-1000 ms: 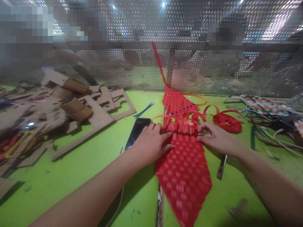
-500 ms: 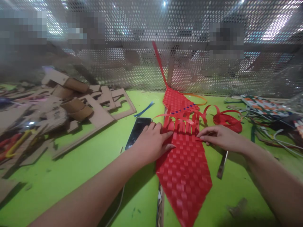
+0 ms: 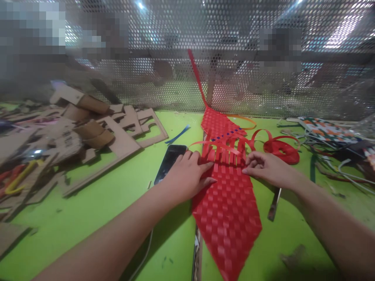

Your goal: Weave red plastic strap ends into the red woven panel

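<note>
A woven red strap mat (image 3: 231,210) runs along the green table, its near end tapering to a point. Across its upper part, loose parallel red straps show gaps before the weave begins again farther off. My left hand (image 3: 189,173) lies over the mat's left edge, index finger and thumb apart and pressing on the weave. At the right edge my right hand (image 3: 266,168) is closed, thumb and curled fingers at the end of a red strap (image 3: 243,170); the grip itself is partly hidden. Behind it lies a coil of red strap (image 3: 283,151).
A phone (image 3: 170,162) lies beside my left hand, and a small metal blade-like tool (image 3: 274,205) below my right. Cardboard pieces (image 3: 123,140) are heaped at left. Cords and a patterned woven piece (image 3: 328,129) lie at right. A perforated metal screen (image 3: 175,86) stands behind.
My right hand's fingers have curled in more and its thumb has come slightly left, against the mat's edge. My left hand has stayed in place.
</note>
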Motion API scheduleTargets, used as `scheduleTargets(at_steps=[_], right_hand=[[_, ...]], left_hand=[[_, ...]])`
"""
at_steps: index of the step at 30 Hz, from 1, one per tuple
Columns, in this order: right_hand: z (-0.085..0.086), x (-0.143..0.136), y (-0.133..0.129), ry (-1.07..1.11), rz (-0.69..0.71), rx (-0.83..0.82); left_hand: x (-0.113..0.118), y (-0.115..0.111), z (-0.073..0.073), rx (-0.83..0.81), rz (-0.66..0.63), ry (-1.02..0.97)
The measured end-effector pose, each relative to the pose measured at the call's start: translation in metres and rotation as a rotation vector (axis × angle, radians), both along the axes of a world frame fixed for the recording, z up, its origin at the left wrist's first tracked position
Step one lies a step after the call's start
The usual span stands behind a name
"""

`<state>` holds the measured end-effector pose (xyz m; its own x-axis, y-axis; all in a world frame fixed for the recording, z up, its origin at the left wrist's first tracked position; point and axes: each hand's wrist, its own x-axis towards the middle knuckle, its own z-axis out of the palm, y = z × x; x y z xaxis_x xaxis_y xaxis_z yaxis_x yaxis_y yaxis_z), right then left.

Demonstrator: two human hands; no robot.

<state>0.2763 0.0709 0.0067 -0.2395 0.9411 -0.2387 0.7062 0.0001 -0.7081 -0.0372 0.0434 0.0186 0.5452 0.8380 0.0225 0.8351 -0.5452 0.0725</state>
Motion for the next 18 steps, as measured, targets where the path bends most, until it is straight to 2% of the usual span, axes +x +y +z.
scheduleTargets(at_steps=[3,5,10,18], right_hand=[[0.003,0.001,0.001,-0.091,0.023,0.022],[0.006,0.004,0.001,-0.119,0.045,-0.02],[0.011,0.01,-0.001,-0.054,0.072,-0.14],[0.005,0.006,0.002,-0.01,0.018,-0.056]], left_hand=[[-0.001,0.0,0.0,-0.005,0.0,0.002],[-0.001,-0.001,0.0,-0.004,-0.003,0.003],[-0.001,-0.001,0.001,0.0,0.0,0.011],[0.001,-0.001,0.004,-0.006,0.001,0.02]])
